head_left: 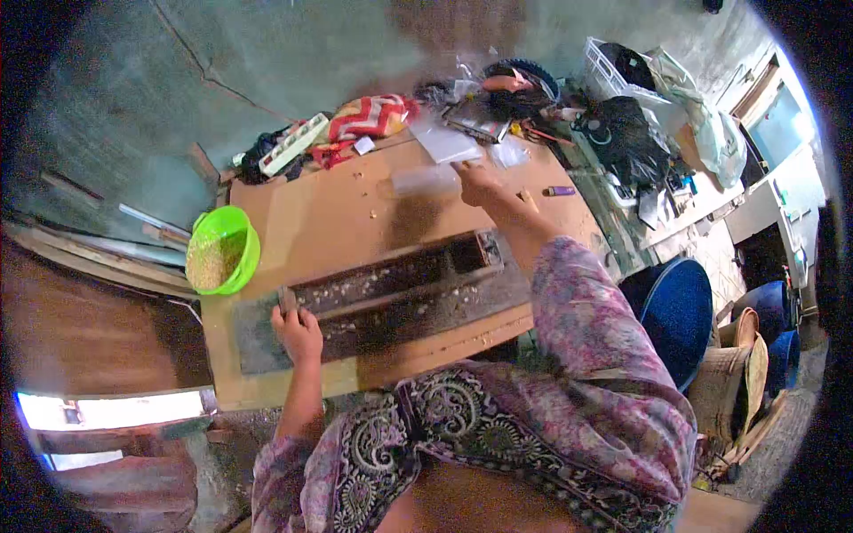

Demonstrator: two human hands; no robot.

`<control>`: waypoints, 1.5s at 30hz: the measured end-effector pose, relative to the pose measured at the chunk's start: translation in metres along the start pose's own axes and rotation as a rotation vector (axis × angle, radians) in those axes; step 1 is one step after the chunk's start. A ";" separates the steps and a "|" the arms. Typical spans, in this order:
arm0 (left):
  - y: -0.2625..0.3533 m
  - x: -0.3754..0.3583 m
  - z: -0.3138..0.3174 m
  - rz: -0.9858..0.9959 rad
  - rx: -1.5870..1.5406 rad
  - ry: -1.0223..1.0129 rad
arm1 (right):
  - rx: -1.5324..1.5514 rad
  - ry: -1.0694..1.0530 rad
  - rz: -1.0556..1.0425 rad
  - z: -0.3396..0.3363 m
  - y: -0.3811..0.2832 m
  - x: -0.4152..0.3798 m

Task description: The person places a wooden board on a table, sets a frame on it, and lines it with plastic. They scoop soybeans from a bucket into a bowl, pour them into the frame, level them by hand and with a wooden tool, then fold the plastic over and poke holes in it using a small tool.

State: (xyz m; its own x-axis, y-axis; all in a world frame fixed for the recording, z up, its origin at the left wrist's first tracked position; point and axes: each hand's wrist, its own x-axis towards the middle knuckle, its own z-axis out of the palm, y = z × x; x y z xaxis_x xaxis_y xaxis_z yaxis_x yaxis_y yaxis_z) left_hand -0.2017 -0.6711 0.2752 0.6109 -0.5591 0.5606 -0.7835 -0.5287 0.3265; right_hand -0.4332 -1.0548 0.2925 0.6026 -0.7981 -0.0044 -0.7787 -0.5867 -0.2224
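Observation:
My left hand is closed around the left end of a long, dark wooden trough, which lies on a grey board on the table. Small pale bits are scattered inside the trough and along the board. Farther out, my right hand reaches across the table with its fingers pinched at the edge of a thin clear plastic bag. Just beyond those fingertips lies a stack of whitish plastic bags. A purple lighter rests to the right of my right hand.
A bright green basin of pale grain stands at the table's left edge. Along the back are a power strip, a red patterned cloth and piled clutter. A large blue tub stands to the right.

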 end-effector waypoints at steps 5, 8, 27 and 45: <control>-0.001 0.000 0.001 -0.043 -0.001 -0.049 | -0.280 0.030 -0.054 0.031 -0.017 0.038; 0.001 0.003 -0.001 -0.036 0.027 -0.080 | -0.131 -0.152 -0.032 0.028 -0.025 0.054; 0.006 0.004 -0.003 -0.071 -0.025 -0.016 | -0.087 0.504 -0.409 -0.112 -0.093 0.048; 0.000 0.003 -0.007 -0.039 -0.059 -0.020 | 0.378 0.664 -0.249 -0.171 -0.158 0.019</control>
State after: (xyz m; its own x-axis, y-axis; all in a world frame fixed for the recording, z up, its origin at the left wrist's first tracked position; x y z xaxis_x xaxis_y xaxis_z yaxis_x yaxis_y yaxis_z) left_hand -0.2004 -0.6681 0.2823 0.6430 -0.5513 0.5317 -0.7638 -0.5122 0.3927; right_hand -0.3281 -1.0007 0.4944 0.4282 -0.6349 0.6431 -0.4515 -0.7668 -0.4563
